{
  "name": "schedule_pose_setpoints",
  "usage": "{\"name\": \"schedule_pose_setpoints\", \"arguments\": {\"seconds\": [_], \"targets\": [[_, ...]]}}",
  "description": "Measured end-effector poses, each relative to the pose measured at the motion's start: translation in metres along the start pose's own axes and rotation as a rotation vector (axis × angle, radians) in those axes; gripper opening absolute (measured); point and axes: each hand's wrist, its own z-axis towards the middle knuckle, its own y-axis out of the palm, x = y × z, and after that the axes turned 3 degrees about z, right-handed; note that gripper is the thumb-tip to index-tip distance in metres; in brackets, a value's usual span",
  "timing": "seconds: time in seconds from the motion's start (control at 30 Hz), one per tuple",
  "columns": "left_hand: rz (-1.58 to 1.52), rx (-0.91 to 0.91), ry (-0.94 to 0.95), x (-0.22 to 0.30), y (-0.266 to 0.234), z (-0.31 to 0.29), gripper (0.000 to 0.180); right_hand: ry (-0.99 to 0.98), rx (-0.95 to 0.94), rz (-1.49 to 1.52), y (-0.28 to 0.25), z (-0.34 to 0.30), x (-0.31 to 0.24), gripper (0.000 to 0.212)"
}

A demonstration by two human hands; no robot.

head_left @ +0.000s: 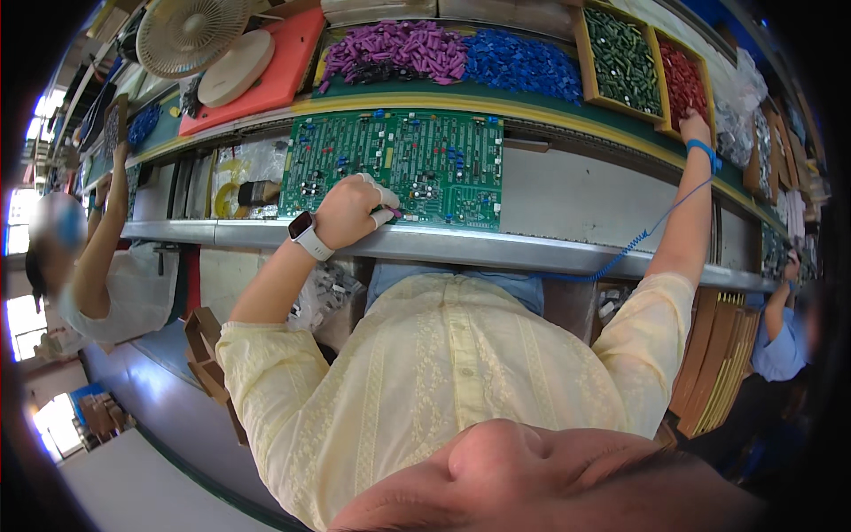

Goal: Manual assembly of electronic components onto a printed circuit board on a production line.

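Note:
A large green circuit board (pixel 474 195), fitted with many small components, lies in front of me on the metal-edged line. My left hand (pixel 353 211), with white finger cots and a watch at the wrist, rests over its lower middle. Its fingers are closed, and a small purple component (pixel 395 213) shows at the fingertips. Far to the right, my right hand (pixel 694 127) reaches into a yellow-edged box of red components (pixel 681 78). The fingers there look drawn together among the parts; what they grip is too small to make out. A blue wrist strap (pixel 703 158) with a coiled cord circles that wrist.
Behind the board lie piles of purple components (pixel 399 49) and blue components (pixel 523 66), then a box of dark green components (pixel 623 62). A brush (pixel 259 193) sits left of the board. A fan (pixel 192 35) stands far left. Other people work at both sides.

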Motion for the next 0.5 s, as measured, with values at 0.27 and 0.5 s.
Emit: {"name": "schedule_pose_setpoints", "arguments": {"seconds": [0.27, 0.5], "targets": [[0.038, -0.011, -0.004, 0.004, 0.003, 0.0, 0.012, -0.001, -0.076, -0.003, 0.004, 0.004, -0.007, 0.04], [0.032, -0.017, 0.0, 0.006, 0.004, 0.0, 0.011, 0.137, 0.087, 0.037, -0.011, -0.03, -0.028, 0.034]]}}
